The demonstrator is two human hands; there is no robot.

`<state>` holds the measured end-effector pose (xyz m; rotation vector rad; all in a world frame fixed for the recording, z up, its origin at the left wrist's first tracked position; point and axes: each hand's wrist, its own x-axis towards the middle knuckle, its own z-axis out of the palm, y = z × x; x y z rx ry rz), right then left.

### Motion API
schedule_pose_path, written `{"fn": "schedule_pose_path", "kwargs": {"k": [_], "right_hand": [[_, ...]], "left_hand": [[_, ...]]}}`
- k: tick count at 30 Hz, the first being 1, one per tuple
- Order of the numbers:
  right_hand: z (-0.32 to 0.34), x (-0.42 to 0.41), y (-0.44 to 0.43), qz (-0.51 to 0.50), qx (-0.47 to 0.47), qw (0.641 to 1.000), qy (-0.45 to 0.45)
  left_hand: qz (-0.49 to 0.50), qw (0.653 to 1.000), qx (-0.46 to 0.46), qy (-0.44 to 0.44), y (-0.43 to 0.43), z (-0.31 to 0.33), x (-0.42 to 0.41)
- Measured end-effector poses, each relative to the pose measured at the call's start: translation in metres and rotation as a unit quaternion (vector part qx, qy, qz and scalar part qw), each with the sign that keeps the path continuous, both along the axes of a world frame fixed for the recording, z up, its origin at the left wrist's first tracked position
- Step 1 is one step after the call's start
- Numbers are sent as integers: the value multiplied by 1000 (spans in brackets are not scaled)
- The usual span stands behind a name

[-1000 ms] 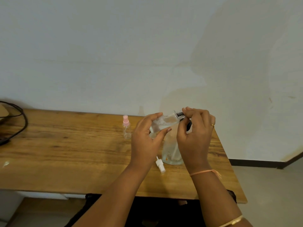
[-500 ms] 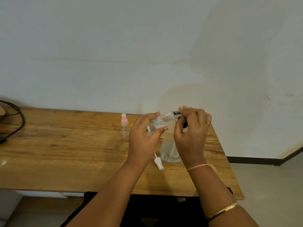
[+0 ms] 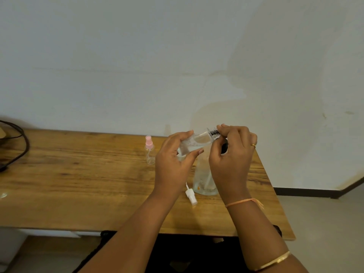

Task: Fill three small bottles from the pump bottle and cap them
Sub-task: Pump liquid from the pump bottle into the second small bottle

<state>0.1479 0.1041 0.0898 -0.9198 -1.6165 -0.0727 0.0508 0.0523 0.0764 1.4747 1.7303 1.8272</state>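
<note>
My left hand (image 3: 173, 160) grips a small clear bottle (image 3: 194, 143), tilted with its neck pointing up and right. My right hand (image 3: 232, 154) pinches a dark ribbed piece (image 3: 214, 132) at that neck. Just behind and below my hands, the clear pump bottle (image 3: 203, 180) stands on the wooden table (image 3: 78, 184), and part of its black head (image 3: 224, 148) shows between my right fingers. Left of my hands stands a small bottle with a pink spray cap (image 3: 149, 150). A loose white spray cap (image 3: 191, 195) lies on the table by the pump bottle.
A black cable (image 3: 21, 146) loops at the table's far left. The table's right edge (image 3: 275, 194) runs close to my right wrist, with floor beyond. A white wall stands directly behind the table. Something dark (image 3: 197, 251) sits below the front edge.
Both hands keep their hold on the small bottle at about the same spot above the pump bottle. My right fingers have shifted slightly at the neck.
</note>
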Motion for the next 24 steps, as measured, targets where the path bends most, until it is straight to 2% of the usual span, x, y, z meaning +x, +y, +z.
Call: {"fn": "schedule_pose_path", "kwargs": {"k": [5,13,16,24], "right_hand": [[-10,3,5,-7,9,999,-36],[-1,3,-3,9,-16,1000,0],[3,4,-1,7,-29,1000,-3],[-7,4,2,6,-16,1000,-18]], "left_hand": [[0,1000,-19,-5,-1,-7,-3],[14,1000,-1,9,-3,0,3],[34,999,3,30,-4,6,4],[9,1000,-18,12,-3,0,0]]}}
